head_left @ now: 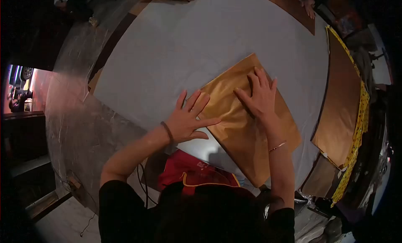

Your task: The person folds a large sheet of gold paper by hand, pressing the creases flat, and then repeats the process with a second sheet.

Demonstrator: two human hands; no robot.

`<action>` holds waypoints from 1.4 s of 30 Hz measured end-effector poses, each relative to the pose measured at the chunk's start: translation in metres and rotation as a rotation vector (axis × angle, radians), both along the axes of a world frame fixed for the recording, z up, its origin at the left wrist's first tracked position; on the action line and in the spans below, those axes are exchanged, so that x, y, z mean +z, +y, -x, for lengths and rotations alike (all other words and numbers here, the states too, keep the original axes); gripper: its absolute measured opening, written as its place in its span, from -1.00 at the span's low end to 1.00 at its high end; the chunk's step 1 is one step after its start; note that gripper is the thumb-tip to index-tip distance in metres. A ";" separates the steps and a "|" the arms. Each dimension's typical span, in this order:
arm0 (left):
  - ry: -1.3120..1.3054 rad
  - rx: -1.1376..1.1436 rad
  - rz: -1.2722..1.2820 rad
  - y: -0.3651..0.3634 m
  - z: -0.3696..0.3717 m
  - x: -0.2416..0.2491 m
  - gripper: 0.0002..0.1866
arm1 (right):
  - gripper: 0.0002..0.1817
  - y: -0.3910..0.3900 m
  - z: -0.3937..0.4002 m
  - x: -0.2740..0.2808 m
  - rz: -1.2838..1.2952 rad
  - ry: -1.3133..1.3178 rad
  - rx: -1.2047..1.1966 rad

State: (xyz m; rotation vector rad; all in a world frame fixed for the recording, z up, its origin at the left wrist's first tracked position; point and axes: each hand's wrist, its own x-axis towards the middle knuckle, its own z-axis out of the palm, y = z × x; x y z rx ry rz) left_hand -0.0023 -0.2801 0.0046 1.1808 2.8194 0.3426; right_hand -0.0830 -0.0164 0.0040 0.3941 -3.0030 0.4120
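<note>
Glossy gold sheet [247, 130], flat, rectangular | left hand [188, 119] splayed on its edge | right hand [260, 95] spread flat on it | grey table [176, 46]

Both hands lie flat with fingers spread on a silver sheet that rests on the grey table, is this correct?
Not quite: in the head view the sheet is golden, not silver. The left hand and the right hand do lie flat on it with fingers spread, and it rests on the grey table.

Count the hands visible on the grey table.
3. The left hand lies flat at the left edge of the golden-brown sheet; the right hand is flat on it. Another person's hand rests at the far edge; more may be hidden.
</note>
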 end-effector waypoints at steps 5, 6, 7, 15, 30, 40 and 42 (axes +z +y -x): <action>0.003 -0.002 0.011 0.002 0.000 0.002 -0.30 | -0.40 -0.025 0.012 -0.003 -0.045 0.189 -0.003; 0.005 -0.004 0.006 0.002 0.000 0.001 -0.30 | -0.37 -0.033 0.015 -0.005 -0.034 0.238 0.020; 0.005 -0.005 0.002 0.002 0.000 0.000 -0.30 | -0.34 -0.040 0.017 -0.009 -0.022 0.285 0.045; -0.014 -0.007 -0.020 0.001 -0.001 -0.004 -0.30 | -0.23 -0.049 0.019 -0.025 -0.059 0.272 -0.144; -0.083 0.229 -0.232 0.006 0.006 0.010 -0.43 | -0.26 -0.040 0.025 -0.023 -0.084 0.095 -0.132; 0.102 0.136 -0.258 0.067 0.060 -0.012 -0.26 | -0.38 -0.036 0.025 -0.032 -0.069 0.170 -0.147; 0.109 0.102 -0.170 0.064 0.063 -0.018 -0.18 | -0.47 -0.032 0.026 -0.026 0.263 0.192 -0.027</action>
